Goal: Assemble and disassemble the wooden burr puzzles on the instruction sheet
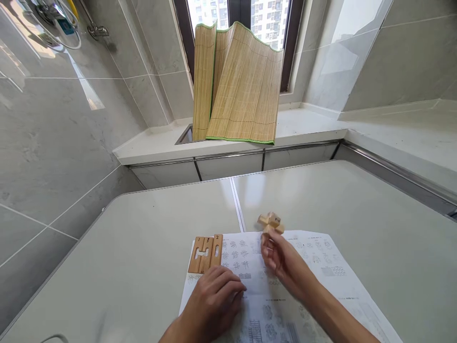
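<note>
My right hand is closed, thumb and fingers pinching light wooden puzzle pieces above the far edge of a printed sheet. Notched blocks stick out past the fingertips, and how many are joined I cannot tell. Lower on the same sheet lies my left hand, fingers curled in and palm hidden; nothing shows in it. Just beyond its knuckles, flat notched wooden bars lie side by side at the sheet's far left corner. Marks such as a 2 are on their ends.
A pale table with a seam across it carries the sheet. Beyond its far edge, a folded bamboo mat with green edging leans on the ledge before a window. Tiled walls stand on both sides. A thin cable shows at the lower left.
</note>
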Available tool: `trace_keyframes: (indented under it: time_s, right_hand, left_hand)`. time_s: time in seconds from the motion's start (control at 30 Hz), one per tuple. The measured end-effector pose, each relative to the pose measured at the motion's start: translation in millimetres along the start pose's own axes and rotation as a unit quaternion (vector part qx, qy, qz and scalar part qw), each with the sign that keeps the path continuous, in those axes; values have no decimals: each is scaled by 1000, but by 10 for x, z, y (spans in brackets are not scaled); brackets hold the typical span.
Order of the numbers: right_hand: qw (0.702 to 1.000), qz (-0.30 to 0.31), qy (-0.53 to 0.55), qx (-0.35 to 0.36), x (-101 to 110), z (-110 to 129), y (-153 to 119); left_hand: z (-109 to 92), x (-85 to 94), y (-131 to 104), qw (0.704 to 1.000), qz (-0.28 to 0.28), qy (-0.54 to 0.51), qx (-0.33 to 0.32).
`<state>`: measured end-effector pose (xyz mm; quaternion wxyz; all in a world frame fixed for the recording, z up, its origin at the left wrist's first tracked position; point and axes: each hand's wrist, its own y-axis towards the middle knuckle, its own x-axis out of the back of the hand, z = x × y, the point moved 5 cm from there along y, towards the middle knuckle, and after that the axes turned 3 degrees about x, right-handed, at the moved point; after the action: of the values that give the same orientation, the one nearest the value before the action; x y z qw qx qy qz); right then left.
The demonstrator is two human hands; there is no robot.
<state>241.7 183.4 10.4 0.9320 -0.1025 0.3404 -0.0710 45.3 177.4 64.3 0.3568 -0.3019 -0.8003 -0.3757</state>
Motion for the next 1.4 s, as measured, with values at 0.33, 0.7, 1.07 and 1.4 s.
trace_keyframes:
  time_s: [0.33,0.7,1.07,1.4]
  right_hand:
    - [834,244,-431,243,-549,-39,-365]
    - [886,323,-317,98,-626,-64,-380]
    - [935,181,-297,74,-335,-293,-208]
    - [930,212,-280,108,-388,-243,-253]
  left_hand:
    - [347,-95,-205,924,-12,-297,242]
    - [358,-189,-167,801,30,-530,277]
    - [363,-127,-184,869,-46,-396,292]
    - [432,-101,-224,906,-91,-300,284]
